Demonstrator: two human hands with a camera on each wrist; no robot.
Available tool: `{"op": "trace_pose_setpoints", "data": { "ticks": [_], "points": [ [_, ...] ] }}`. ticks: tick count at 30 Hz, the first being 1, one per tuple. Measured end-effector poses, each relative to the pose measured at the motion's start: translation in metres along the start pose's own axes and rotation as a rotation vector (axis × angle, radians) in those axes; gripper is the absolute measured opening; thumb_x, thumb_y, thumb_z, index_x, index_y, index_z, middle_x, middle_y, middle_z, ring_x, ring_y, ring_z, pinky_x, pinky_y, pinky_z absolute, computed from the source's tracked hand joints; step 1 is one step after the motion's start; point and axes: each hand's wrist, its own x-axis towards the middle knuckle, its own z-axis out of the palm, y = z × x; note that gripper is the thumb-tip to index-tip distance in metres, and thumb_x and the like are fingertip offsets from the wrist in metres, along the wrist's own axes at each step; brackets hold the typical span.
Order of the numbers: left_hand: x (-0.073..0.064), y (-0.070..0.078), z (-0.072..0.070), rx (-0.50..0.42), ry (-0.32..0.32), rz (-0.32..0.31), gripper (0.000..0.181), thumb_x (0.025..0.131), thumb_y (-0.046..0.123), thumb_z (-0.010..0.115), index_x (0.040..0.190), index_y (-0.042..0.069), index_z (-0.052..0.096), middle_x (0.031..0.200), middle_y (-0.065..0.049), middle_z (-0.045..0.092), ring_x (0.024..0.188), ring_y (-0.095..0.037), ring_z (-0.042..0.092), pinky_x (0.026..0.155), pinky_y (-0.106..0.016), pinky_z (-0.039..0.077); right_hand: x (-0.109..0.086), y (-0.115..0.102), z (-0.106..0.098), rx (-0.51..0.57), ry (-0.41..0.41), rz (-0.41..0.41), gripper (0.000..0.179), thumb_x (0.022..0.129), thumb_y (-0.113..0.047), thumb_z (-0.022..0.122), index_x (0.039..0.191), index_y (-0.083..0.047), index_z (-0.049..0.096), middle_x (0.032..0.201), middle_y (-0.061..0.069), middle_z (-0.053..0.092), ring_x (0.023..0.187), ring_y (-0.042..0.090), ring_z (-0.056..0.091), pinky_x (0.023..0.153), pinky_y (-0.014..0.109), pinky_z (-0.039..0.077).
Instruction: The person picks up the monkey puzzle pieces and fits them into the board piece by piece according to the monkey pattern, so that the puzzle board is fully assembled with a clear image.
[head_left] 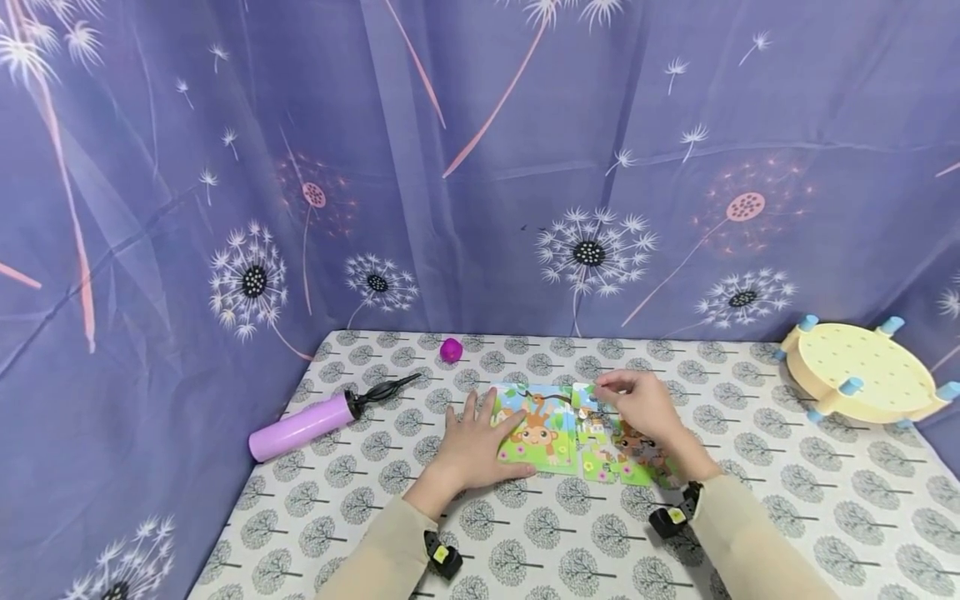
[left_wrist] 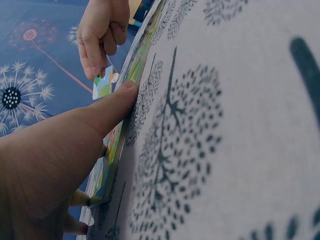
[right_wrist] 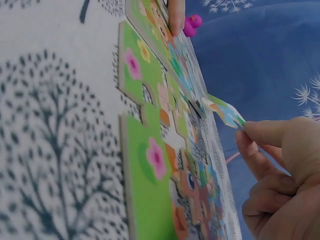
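Observation:
A picture board with a cartoon monkey (head_left: 553, 450) lies flat on the patterned cloth. My left hand (head_left: 474, 448) rests on its left side with fingers spread, the thumb along the near edge. Right of the board lie joined jigsaw pieces (head_left: 592, 463), also showing part of a monkey, with gaps between some of them. My right hand (head_left: 649, 408) pinches one jigsaw piece (right_wrist: 227, 112) between thumb and forefinger. In the right wrist view, that blue, white and green piece stands tilted over the far edge of the puzzle, its lower end close to the other pieces.
A purple hand pump (head_left: 303, 427) with a black nozzle lies at the left. A small magenta toy (head_left: 451, 350) sits near the back edge. On the far right is a yellow oval toy (head_left: 862, 367) with blue-tipped legs. Purple dandelion curtains (head_left: 480, 208) hang behind.

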Motion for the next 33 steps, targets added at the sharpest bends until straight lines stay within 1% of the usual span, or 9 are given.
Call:
{"op": "trace_pose_setpoints", "data": {
  "ticks": [4,8,13,15,17,20,23,27,33],
  "points": [
    [-0.001,-0.001,-0.001,-0.002,0.007,-0.003,0.096,0.083,0.095,0.036,0.164,0.044,0.025,0.172,-0.017,0.008,0.152,-0.054,0.013,0.114,-0.079,0.015,0.003,-0.002,0.009,-0.014,-0.005,-0.006,0.019,0.095,-0.021,0.077,0.111,-0.010,0.079,0.096,0.005,0.075,0.054,0.012,0.050,0.043,0.025,0.042],
    [-0.001,-0.002,0.000,-0.008,0.003,-0.010,0.097,0.082,0.095,0.036,0.164,0.045,0.024,0.173,-0.017,0.008,0.152,-0.054,0.012,0.114,-0.079,0.013,0.007,-0.007,0.021,-0.008,-0.045,-0.015,0.019,0.096,-0.019,0.076,0.112,-0.008,0.079,0.099,0.005,0.076,0.074,0.020,0.064,0.058,0.029,0.051],
    [0.000,-0.002,0.000,-0.016,-0.006,-0.017,0.097,0.082,0.095,0.035,0.164,0.045,0.023,0.173,-0.016,0.006,0.153,-0.054,0.009,0.115,-0.078,0.012,0.012,-0.019,0.038,-0.010,-0.081,-0.008,0.019,0.096,-0.016,0.075,0.111,-0.006,0.079,0.101,0.007,0.076,0.083,0.021,0.069,0.064,0.030,0.055],
    [0.000,-0.002,0.000,-0.018,-0.007,-0.018,0.098,0.082,0.096,0.035,0.164,0.045,0.023,0.173,-0.016,0.006,0.153,-0.053,0.009,0.115,-0.078,0.012,0.014,-0.023,0.044,-0.015,-0.086,-0.012,0.019,0.096,-0.016,0.075,0.111,-0.006,0.079,0.106,0.009,0.076,0.085,0.021,0.070,0.065,0.031,0.056],
    [-0.001,-0.002,0.000,-0.020,-0.008,-0.020,0.099,0.081,0.096,0.035,0.165,0.045,0.021,0.173,-0.016,0.006,0.153,-0.053,0.009,0.115,-0.078,0.013,0.016,-0.026,0.050,-0.018,-0.090,-0.022,0.019,0.096,-0.016,0.076,0.111,-0.006,0.079,0.109,0.010,0.076,0.088,0.020,0.071,0.071,0.034,0.058],
    [-0.001,-0.003,0.001,-0.021,-0.003,-0.017,0.101,0.080,0.097,0.035,0.165,0.045,0.019,0.173,-0.016,0.007,0.153,-0.052,0.011,0.116,-0.077,0.014,0.019,-0.029,0.059,-0.017,-0.093,-0.020,0.018,0.095,-0.016,0.076,0.111,-0.007,0.079,0.106,0.008,0.077,0.089,0.020,0.071,0.077,0.036,0.060],
    [-0.001,-0.003,0.000,-0.024,0.003,-0.014,0.103,0.080,0.097,0.037,0.166,0.044,0.017,0.173,-0.016,0.009,0.154,-0.051,0.012,0.116,-0.077,0.015,0.021,-0.033,0.065,-0.029,-0.097,-0.023,0.018,0.096,-0.016,0.075,0.111,-0.006,0.079,0.097,0.005,0.077,0.088,0.020,0.072,0.083,0.040,0.060],
    [-0.001,-0.004,-0.001,-0.031,0.005,-0.010,0.104,0.080,0.096,0.040,0.166,0.042,0.018,0.173,-0.015,0.010,0.154,-0.048,0.013,0.117,-0.076,0.016,0.024,-0.039,0.073,-0.040,-0.091,-0.019,0.017,0.097,-0.015,0.074,0.110,-0.005,0.079,0.095,0.004,0.077,0.086,0.020,0.072,0.083,0.045,0.060],
    [-0.001,-0.007,0.000,-0.029,0.012,-0.003,0.105,0.081,0.094,0.042,0.167,0.038,0.021,0.173,-0.012,0.011,0.154,-0.048,0.015,0.116,-0.076,0.018,0.031,-0.048,0.088,-0.035,-0.080,0.027,0.014,0.096,-0.017,0.076,0.105,-0.008,0.081,0.095,0.005,0.077,0.078,0.017,0.069,0.071,0.035,0.059]
  ]
}}
